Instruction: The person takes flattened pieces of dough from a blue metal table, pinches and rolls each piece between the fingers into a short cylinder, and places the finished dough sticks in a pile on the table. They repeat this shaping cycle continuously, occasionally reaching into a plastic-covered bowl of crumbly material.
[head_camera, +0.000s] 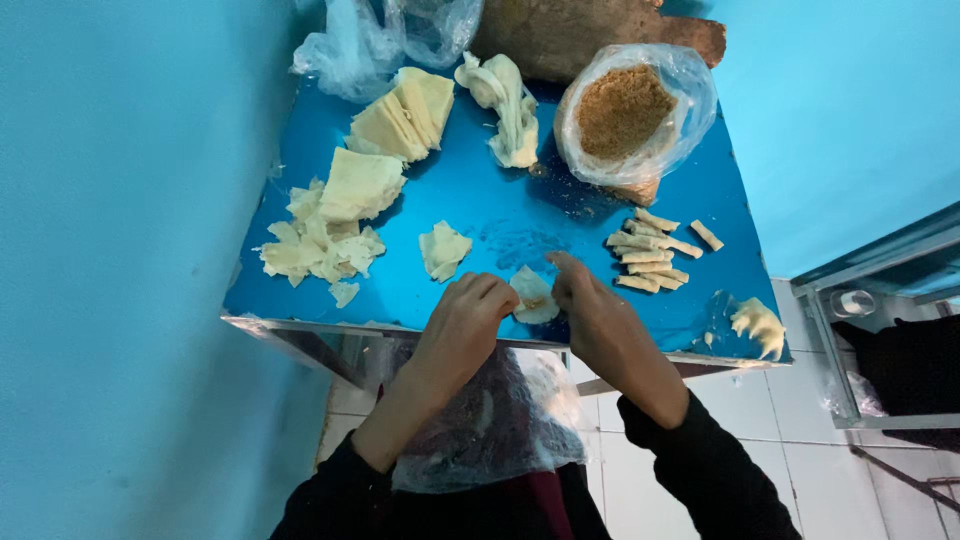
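Both hands (520, 315) pinch a pale wrapper (533, 297); fingers curled.

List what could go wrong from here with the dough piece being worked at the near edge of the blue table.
1. Both hands, left hand and right hand, work the dough piece close to the table's near edge; it may slip off onto the tiled floor.
2. The open bag of brown crumbs sits just behind the finished rolls; a bump might spill it.
3. A dough lump lies at the right corner and could fall.
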